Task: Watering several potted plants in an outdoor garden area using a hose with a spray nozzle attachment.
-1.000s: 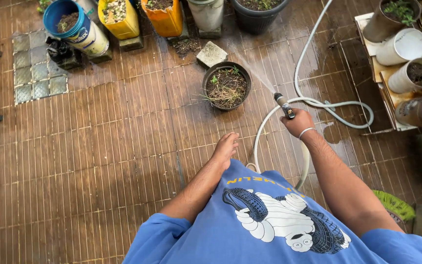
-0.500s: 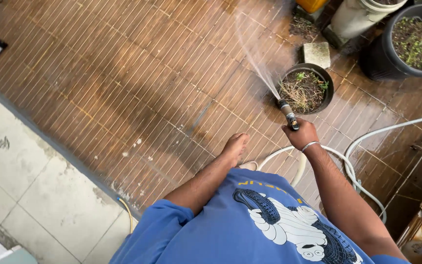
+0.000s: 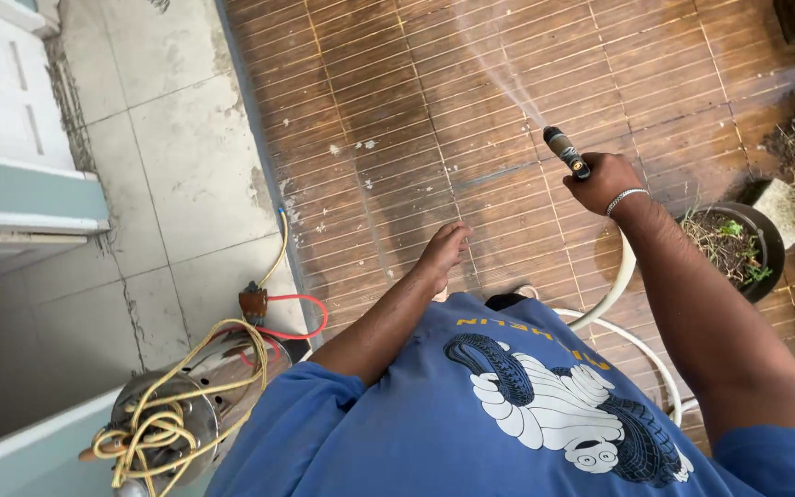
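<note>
My right hand (image 3: 603,182), a silver bracelet on its wrist, grips a dark hose nozzle (image 3: 565,151) that sprays a fine jet up and left over the wet brown slatted floor (image 3: 397,110). The white hose (image 3: 620,294) runs down from that hand and loops behind my blue shirt. My left hand (image 3: 443,248) hangs loose above the slats and holds nothing, fingers relaxed and pointing down.
A black pot with soil and small green shoots (image 3: 729,247) sits right of my arm, a pale stone block (image 3: 784,208) beside it. Grey concrete paving (image 3: 167,184) lies left. A metal drum wrapped in yellow cord (image 3: 172,423) with red wire stands at the lower left.
The view has swung left: the pots slid to the right edge and the concrete and metal drum came into sight. The nozzle now sprays bare slats instead of the pot.
</note>
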